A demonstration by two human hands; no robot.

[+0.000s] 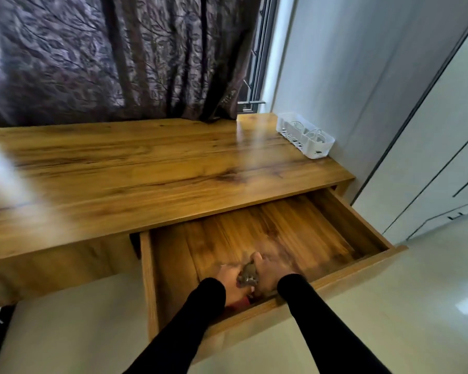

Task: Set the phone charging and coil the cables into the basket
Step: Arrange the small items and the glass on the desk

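Note:
A white plastic basket [319,149] with coiled white cables [312,134] inside stands at the desk's back right corner. The wooden drawer [349,225] under the desk top is pulled out. Both my hands are inside it near its front wall. My left hand [229,279] and my right hand [268,273] meet around a small grey-brown object [249,273], blurred by motion. I cannot tell what the object is. A red thing [241,302] shows under my left wrist. No phone is visible.
The wooden desk [146,168] runs along a dark patterned curtain [106,55]. A white wall and wardrobe doors [443,157] stand to the right. Pale floor tiles [416,306] lie below the drawer.

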